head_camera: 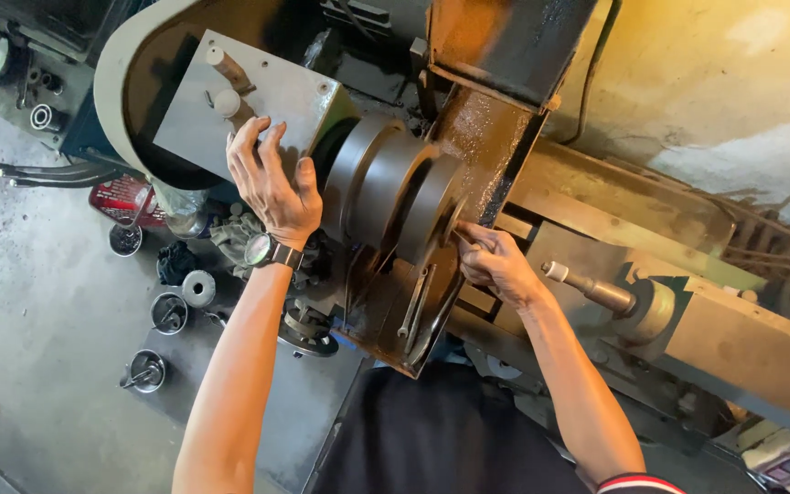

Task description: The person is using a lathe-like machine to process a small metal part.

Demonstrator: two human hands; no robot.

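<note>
Head view, looking down.

Item 1. Lathe [596, 197]: large, oily, dark metal machine running from upper left to lower right across the frame. Grey headstock cover plate [272, 101] at upper left, with two small pale knobs on its face.

Item 2. Chuck [395, 187]: stepped round steel body, grey, mounted just right of the cover plate, at centre of frame.

Item 3. Left hand [272, 183]: laid flat, fingers spread, grip open, palm pressed on the lower edge of the cover plate just beside the chuck. Wristwatch [267, 249] with round face and dark strap on the wrist.

Item 4. Right hand [496, 261]: grip closed around a small thin metal piece [462, 238] held against the right face of the chuck; what the piece is cannot be told, as the fingers cover most of it.

Item 5. Handle [592, 288]: cylindrical, metal with pale tip, projecting from a round cream hub just right of the right hand, not touched.

Item 6. Floor [38, 329]: grey concrete, lower left. On it, three small round metal cups [168, 313] holding bits of hardware, a short metal ring, dark rags, a red container partly hidden under the machine.

Item 7. Wall [715, 73]: pale, stained, upper right.

Item 8. Dark garment of the person at bottom centre; red and white striped sleeve edge at the right arm.
</note>
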